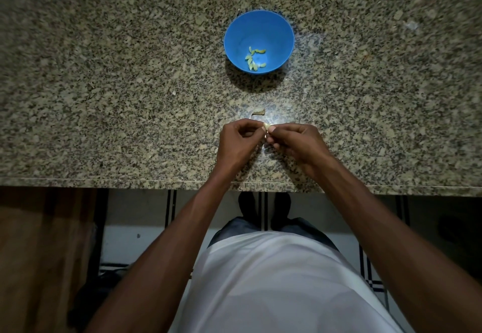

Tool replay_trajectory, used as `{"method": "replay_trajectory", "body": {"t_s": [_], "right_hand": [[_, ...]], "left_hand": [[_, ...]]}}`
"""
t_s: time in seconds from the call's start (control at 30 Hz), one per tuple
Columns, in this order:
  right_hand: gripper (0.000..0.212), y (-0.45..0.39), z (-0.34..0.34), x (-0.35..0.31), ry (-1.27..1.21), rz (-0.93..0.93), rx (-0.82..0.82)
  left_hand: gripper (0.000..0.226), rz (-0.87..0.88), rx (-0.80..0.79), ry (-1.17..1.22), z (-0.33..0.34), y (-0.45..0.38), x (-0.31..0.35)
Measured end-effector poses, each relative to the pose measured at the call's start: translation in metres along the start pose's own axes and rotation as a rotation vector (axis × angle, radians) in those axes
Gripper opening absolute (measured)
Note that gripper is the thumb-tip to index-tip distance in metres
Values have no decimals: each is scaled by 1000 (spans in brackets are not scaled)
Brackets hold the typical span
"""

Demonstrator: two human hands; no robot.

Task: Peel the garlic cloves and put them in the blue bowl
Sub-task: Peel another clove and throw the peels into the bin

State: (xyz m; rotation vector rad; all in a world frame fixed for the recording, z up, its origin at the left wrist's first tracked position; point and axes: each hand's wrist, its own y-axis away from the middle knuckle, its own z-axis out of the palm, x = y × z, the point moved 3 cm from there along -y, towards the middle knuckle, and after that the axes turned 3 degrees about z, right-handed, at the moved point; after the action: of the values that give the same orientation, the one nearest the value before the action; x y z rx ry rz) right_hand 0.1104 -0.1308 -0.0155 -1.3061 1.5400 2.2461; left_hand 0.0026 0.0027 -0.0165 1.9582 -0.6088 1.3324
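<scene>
Speckled granite in tan, grey and black makes up the counter (104, 85), polished enough to throw back a bright patch of light near its front edge. On it stands one round blue bowl (280, 32) of smooth plastic, and small pale yellow-green peeled cloves (254, 57) lie in its bottom, about seven, though they are too small to count surely. Nearer the front edge, well apart from the bowl, both hands meet above the counter. The left hand (238, 141) has its fingers curled in and its thumb and forefinger pinching one small pale garlic clove (266, 126). The right hand (296, 142) is curled the same way, its thumb and fingertips pinching the same clove from the other side. Just beyond the hands one dry, curled scrap of brownish skin (258, 113) lies on the stone. Another pale fleck (174, 92) sits farther left; what it is cannot be told.
</scene>
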Motion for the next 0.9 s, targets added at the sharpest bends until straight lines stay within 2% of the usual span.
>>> {"method": "replay_trajectory", "body": {"t_s": [0.1,0.2,0.27,0.4,0.53,0.77,0.9], "right_hand": [[12,1,0,-1,-65,80,-41],[16,4,1,-2,-84,66,-45],[17,7,2,-4,-30,-26,-45],[12,9,2,-4,230,-280,-2],[18,11,-2,-3,392,-384,6],[15,5,-4,4,397,-379,38],[15,4,-3,5,253,-312,-6]], "left_hand": [[15,6,-12,-5,-1,2,2],[14,14,-3,-51,0,2,5],[12,6,10,-72,2,2,5],[13,-14,37,-91,4,3,5],[11,-28,37,-78,6,8,7],[15,-34,30,-77,8,7,6],[13,-25,39,-103,5,5,5]]}}
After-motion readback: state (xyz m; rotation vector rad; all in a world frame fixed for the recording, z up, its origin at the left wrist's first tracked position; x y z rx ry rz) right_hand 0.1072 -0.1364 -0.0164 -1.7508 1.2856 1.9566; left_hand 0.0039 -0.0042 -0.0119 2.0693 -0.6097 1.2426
